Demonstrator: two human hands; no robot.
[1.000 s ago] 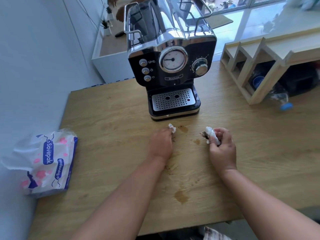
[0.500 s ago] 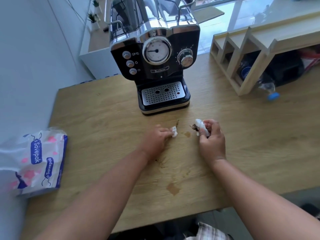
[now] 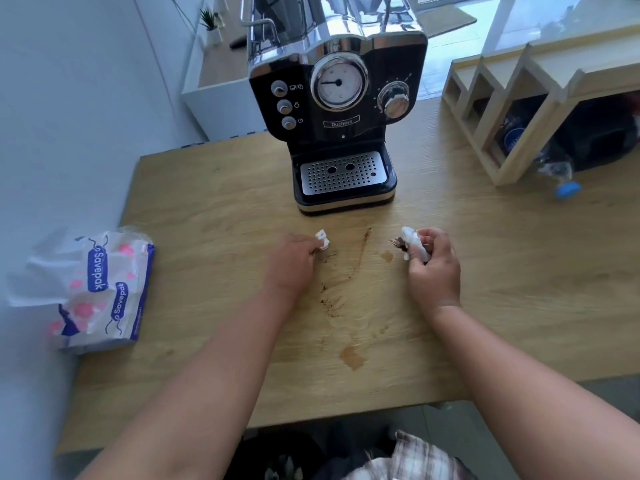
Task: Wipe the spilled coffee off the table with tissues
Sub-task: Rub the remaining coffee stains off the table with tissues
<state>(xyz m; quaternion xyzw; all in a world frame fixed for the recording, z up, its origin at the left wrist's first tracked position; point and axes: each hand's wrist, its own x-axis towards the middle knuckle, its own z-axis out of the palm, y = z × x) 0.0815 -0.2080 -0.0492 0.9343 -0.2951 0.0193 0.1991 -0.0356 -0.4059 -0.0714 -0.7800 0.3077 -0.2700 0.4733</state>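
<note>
Hands were found drawn apart since a second earlier: left hand (image 3: 294, 263) clamped on a tissue scrap (image 3: 322, 239), right hand (image 3: 433, 268) on a stained wad (image 3: 410, 242); coffee spill (image 3: 351, 356) remained unwiped at lower centre

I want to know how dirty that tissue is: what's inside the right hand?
The right hand is closed on a crumpled white tissue with a brown-stained tip. The part inside the fist is hidden.

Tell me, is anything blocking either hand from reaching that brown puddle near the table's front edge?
Nothing visible does. The puddle lies on bare table between the two forearms, nearer the person than the left hand and right hand. Each hand grips a tissue wad. The coffee machine stands behind them and the tissue pack far left.
</note>
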